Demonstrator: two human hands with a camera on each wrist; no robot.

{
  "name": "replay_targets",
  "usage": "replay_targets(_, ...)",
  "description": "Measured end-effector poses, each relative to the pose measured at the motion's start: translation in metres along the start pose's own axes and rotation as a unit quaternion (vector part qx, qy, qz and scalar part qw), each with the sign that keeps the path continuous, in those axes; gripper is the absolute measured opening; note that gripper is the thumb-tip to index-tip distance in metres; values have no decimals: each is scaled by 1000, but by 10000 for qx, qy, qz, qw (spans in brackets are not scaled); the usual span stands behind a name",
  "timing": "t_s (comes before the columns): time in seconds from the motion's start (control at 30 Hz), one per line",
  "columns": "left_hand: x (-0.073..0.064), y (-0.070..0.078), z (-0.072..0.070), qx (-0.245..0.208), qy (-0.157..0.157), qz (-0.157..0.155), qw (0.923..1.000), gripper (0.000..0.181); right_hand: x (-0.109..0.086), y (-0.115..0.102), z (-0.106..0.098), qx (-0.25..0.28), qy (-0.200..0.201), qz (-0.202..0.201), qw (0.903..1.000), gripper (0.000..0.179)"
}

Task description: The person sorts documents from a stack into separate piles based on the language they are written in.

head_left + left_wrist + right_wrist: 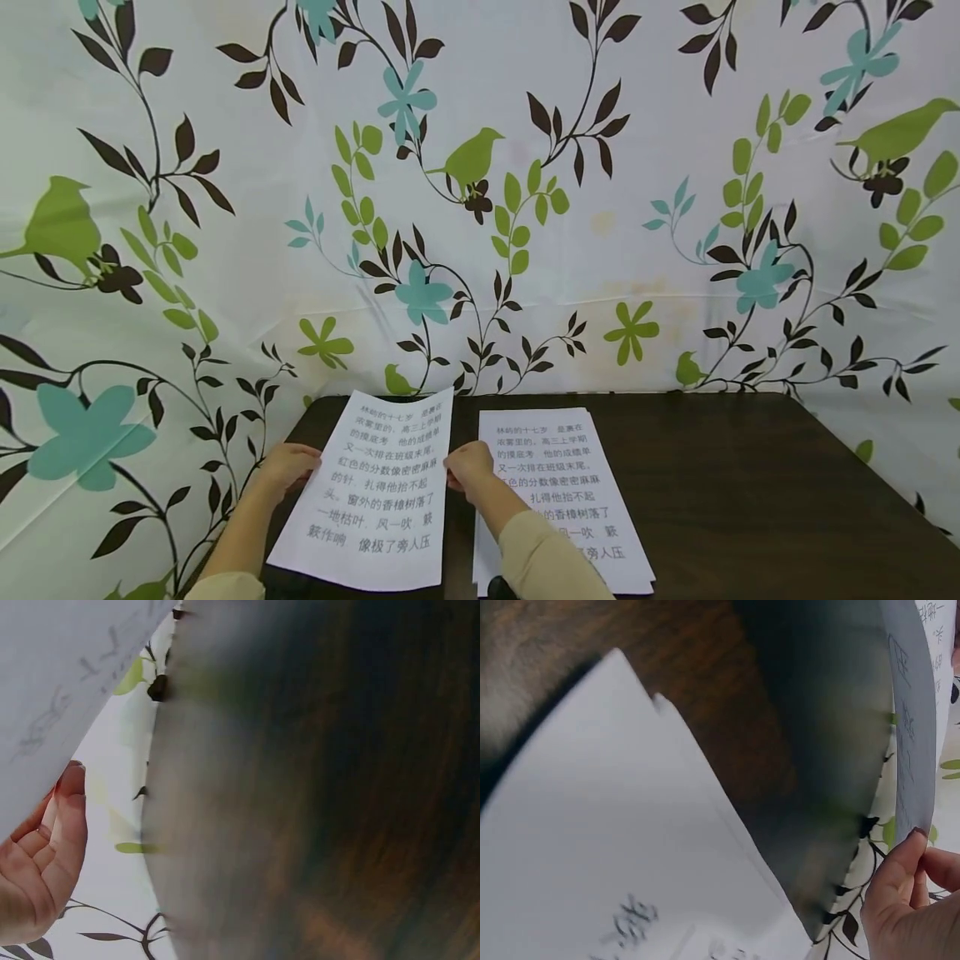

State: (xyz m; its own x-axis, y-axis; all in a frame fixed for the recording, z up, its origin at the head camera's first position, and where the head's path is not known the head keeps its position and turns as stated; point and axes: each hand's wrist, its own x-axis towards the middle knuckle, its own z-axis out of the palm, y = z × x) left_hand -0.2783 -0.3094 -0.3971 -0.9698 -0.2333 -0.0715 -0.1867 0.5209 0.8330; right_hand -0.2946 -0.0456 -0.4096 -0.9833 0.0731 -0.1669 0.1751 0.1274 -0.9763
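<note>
Printed sheet (382,492) was raised above the dark desk (720,500), bowed slightly, with your grip closed on both side edges: your left hand (281,471) pinched one, your right hand (468,471) the other. Just right of it lay a stack of printed pages (555,442) (edges not quite squared), partly hidden by your right forearm.

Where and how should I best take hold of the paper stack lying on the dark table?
Probably pinch the paper stack by its right edge, coming from the right. It lies flat, so its thin edges offer the likeliest hold; that side is slightly uneven, and the right forearm crosses the stack's left and near parts.
</note>
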Motion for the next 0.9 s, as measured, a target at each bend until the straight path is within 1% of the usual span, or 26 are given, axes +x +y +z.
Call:
replay_targets(0.2, 3, -11, 10, 49, 228, 41, 9997, 27, -2, 10, 2, 108, -51, -61, 9999, 10)
replay_targets(0.37, 4, -20, 19, 124, 375, -65, 9992, 25, 0, 21, 2, -26, -68, -74, 9999, 10)
replay_targets(0.5, 5, -23, 25, 158, 427, -55, 9989, 24, 2, 27, 0, -73, -96, -25, 9999, 9)
replay_targets(0.67, 9, -26, 31, 232, 529, -38, 9983, 23, 4, 30, 0, -36, -182, 6, 9998, 7)
replay_targets(0.9, 11, -29, 34, 260, 590, -192, 9977, 26, 4, 32, -1, -238, -355, -12, 9991, 2)
